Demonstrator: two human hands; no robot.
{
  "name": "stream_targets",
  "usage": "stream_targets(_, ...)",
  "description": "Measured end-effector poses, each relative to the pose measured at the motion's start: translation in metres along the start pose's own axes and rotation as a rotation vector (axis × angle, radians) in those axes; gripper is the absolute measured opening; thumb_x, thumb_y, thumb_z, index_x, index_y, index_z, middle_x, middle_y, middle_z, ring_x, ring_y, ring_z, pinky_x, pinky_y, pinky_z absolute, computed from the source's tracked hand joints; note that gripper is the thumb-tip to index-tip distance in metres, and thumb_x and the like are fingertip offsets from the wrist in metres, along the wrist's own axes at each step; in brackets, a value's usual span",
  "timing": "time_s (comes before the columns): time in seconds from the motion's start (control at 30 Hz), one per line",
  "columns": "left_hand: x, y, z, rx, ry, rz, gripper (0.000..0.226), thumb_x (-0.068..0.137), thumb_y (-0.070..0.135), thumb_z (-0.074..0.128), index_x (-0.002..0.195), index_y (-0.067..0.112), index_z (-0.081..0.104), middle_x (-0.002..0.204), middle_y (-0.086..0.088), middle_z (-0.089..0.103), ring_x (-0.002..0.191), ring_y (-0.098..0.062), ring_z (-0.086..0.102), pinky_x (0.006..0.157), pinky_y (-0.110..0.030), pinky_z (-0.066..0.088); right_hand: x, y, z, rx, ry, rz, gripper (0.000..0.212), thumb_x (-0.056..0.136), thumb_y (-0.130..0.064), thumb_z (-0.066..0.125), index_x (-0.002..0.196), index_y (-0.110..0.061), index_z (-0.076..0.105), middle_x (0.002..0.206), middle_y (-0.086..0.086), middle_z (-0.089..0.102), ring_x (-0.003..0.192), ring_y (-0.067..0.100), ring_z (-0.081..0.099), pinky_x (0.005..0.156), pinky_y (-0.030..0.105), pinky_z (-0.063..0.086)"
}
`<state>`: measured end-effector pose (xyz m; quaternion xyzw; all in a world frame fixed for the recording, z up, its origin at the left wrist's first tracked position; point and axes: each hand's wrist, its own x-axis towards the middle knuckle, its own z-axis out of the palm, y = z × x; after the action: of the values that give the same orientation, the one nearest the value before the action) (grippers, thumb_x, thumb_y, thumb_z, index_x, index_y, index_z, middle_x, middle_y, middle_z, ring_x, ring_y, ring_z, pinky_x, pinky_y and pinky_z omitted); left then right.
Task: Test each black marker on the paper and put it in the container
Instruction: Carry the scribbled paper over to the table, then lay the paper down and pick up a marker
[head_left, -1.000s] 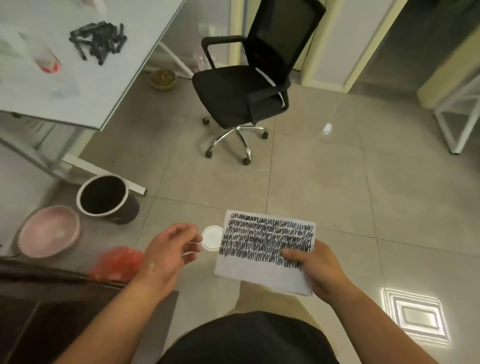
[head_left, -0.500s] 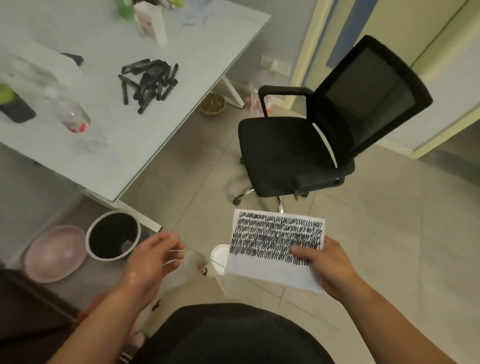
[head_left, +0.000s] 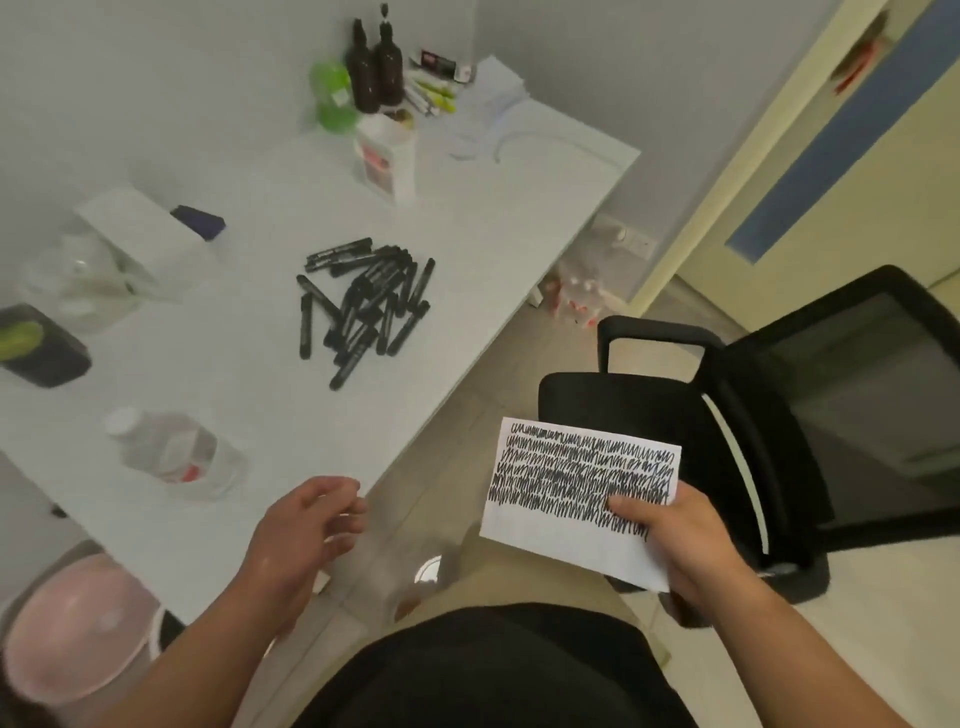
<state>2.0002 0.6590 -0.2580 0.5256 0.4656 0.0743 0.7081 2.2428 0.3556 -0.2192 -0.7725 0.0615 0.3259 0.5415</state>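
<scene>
Black markers (head_left: 363, 306) are piled on the middle of the white table (head_left: 234, 374). At the table's near edge the left hand (head_left: 306, 525) is held with fingers loosely curled; any grip cannot be told. Right of the table, the scribbled paper (head_left: 571, 483) is pinched by the right hand (head_left: 680, 545).

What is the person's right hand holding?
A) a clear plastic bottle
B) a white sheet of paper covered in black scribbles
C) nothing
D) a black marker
B: the right hand grips the white sheet of paper covered in black scribbles by its lower corner, while the black markers lie piled on the white table.
</scene>
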Motion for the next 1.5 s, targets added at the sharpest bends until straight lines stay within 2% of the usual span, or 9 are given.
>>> stream_targets(0.13, 0.038, 0.035, -0.003, -0.060, 0.062, 0.017, 0.013, 0.096, 0.031, 0.063, 0.093, 0.027, 0.075, 0.094, -0.007, 0.075, 0.090, -0.028, 0.072, 0.074, -0.037, 0.056, 0.068, -0.070, 0.028, -0.034, -0.053, -0.056, 0.030, 0.084, -0.005, 0.078, 0.109, -0.019, 0.070, 0.098, 0.000, 0.081, 0.086, 0.021, 0.079, 0.066, 0.033, 0.063)
stream_targets(0.3, 0.089, 0.064, 0.002, -0.140, 0.176, 0.010, 0.014, 0.096, 0.030, 0.063, 0.092, 0.028, 0.075, 0.093, -0.007, 0.075, 0.088, -0.030, 0.071, 0.073, -0.038, 0.056, 0.173, -0.160, 0.065, -0.106, -0.147, -0.099, 0.033, 0.082, 0.003, 0.077, 0.110, -0.012, 0.072, 0.103, 0.007, 0.080, 0.097, 0.029, 0.077, 0.090, 0.048, 0.059)
stream_targets(0.67, 0.238, 0.128, 0.096, -0.314, 0.448, -0.149, 0.017, 0.077, 0.036, 0.074, 0.093, 0.030, 0.076, 0.092, -0.007, 0.076, 0.081, -0.022, 0.071, 0.072, -0.036, 0.054, 0.475, -0.296, 0.172, -0.647, -0.441, -0.112, 0.026, 0.075, 0.001, 0.086, 0.090, -0.017, 0.074, 0.093, 0.000, 0.080, 0.086, 0.022, 0.077, 0.089, 0.041, 0.058)
stream_targets(0.77, 0.262, 0.134, 0.129, -0.039, 0.517, -0.155, 0.011, 0.081, 0.036, 0.074, 0.092, 0.038, 0.073, 0.086, 0.005, 0.075, 0.081, -0.012, 0.070, 0.073, -0.030, 0.055, 0.525, -0.307, 0.193, -0.816, -0.496, -0.160, 0.026, 0.072, -0.005, 0.089, 0.086, -0.020, 0.073, 0.096, 0.005, 0.079, 0.082, 0.020, 0.075, 0.073, 0.030, 0.057)
stream_targets(0.87, 0.281, 0.125, 0.157, 0.497, 0.608, 0.014, 0.020, 0.084, 0.020, 0.076, 0.098, 0.033, 0.070, 0.088, 0.017, 0.067, 0.080, -0.004, 0.063, 0.071, -0.023, 0.052, 0.557, -0.306, 0.209, -0.972, -0.512, -0.300, 0.034, 0.071, -0.014, 0.091, 0.097, -0.017, 0.070, 0.096, 0.002, 0.076, 0.089, 0.022, 0.073, 0.074, 0.031, 0.055)
stream_targets(0.93, 0.294, 0.115, 0.170, 0.719, 0.623, 0.122, 0.029, 0.081, 0.011, 0.078, 0.109, 0.017, 0.071, 0.100, 0.005, 0.066, 0.088, -0.014, 0.062, 0.079, -0.033, 0.056, 0.568, -0.300, 0.215, -1.039, -0.484, -0.394, 0.054, 0.071, -0.021, 0.092, 0.115, -0.010, 0.061, 0.102, 0.001, 0.072, 0.093, 0.025, 0.069, 0.076, 0.032, 0.053)
stream_targets(1.1, 0.326, 0.082, 0.178, 0.947, 0.787, 0.320, 0.030, 0.087, 0.017, 0.066, 0.115, 0.007, 0.070, 0.109, -0.009, 0.066, 0.098, -0.026, 0.059, 0.088, -0.038, 0.048, 0.580, -0.280, 0.212, -1.146, -0.424, -0.749, 0.098, 0.073, -0.037, 0.090, 0.152, -0.017, 0.035, 0.129, 0.005, 0.057, 0.118, 0.025, 0.057, 0.101, 0.039, 0.047)
stream_targets(1.27, 0.349, 0.038, 0.176, 1.052, 0.957, 0.452, 0.026, 0.088, 0.028, 0.063, 0.111, 0.017, 0.070, 0.109, -0.002, 0.067, 0.096, -0.026, 0.060, 0.088, -0.038, 0.037, 0.593, -0.261, 0.199, -1.111, -0.566, -1.434, 0.039, 0.078, -0.030, 0.084, 0.112, -0.012, 0.074, 0.126, 0.013, 0.061, 0.114, 0.030, 0.055, 0.092, 0.049, 0.051)
stream_targets(1.5, 0.364, -0.011, 0.165, 0.978, 1.064, 0.397, 0.053, 0.089, 0.058, 0.048, 0.137, 0.037, 0.051, 0.127, 0.028, 0.046, 0.118, -0.021, 0.052, 0.104, -0.053, 0.042, 0.621, -0.242, 0.187, -1.033, -0.689, -1.633, 0.030, 0.081, -0.037, 0.065, 0.099, -0.017, 0.078, 0.111, 0.010, 0.066, 0.108, 0.033, 0.058, 0.094, 0.048, 0.047)
